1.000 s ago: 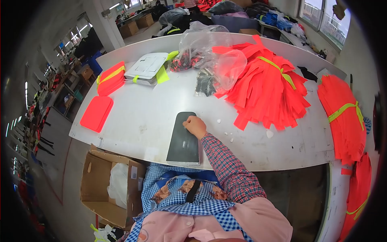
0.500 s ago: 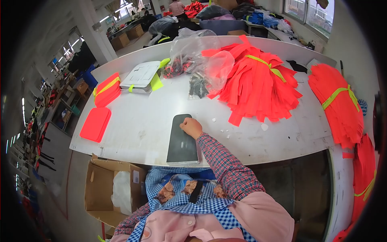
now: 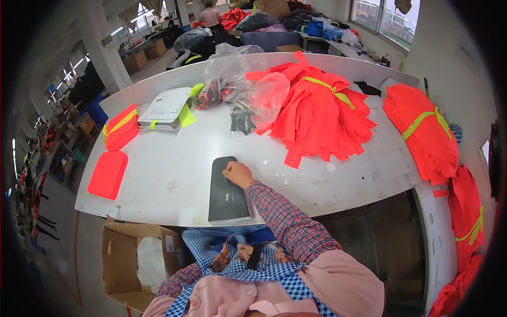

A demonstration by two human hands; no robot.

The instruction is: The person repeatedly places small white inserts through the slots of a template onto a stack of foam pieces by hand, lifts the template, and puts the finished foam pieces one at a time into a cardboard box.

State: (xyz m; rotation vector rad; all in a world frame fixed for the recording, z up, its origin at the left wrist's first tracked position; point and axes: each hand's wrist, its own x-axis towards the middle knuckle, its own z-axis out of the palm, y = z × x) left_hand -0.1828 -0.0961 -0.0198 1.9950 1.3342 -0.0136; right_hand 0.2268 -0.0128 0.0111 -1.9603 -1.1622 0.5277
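Note:
My right hand [image 3: 238, 174] rests on the upper right part of a dark, flat stack [image 3: 227, 198] with rounded far corners, at the table's near edge. Its fingers are curled in, and whatever they may pinch is hidden. The stack shows a pale lower edge and a few light marks on top. My left hand is out of sight; only its checked sleeve [image 3: 179, 279] shows at my side, low in the view.
Orange pads [image 3: 108, 175] and a tied orange bundle [image 3: 121, 128] lie left on the white table [image 3: 158, 185]. Behind are a white template stack [image 3: 165, 104], a clear bag [image 3: 272, 95] and orange strips [image 3: 325, 121]. A cardboard box [image 3: 119, 264] stands below left. A person [image 3: 210, 18] is far back.
The whole view has shifted slightly, with the table's things now further left and most a little lower. My right hand stays curled at the same part of the dark stack.

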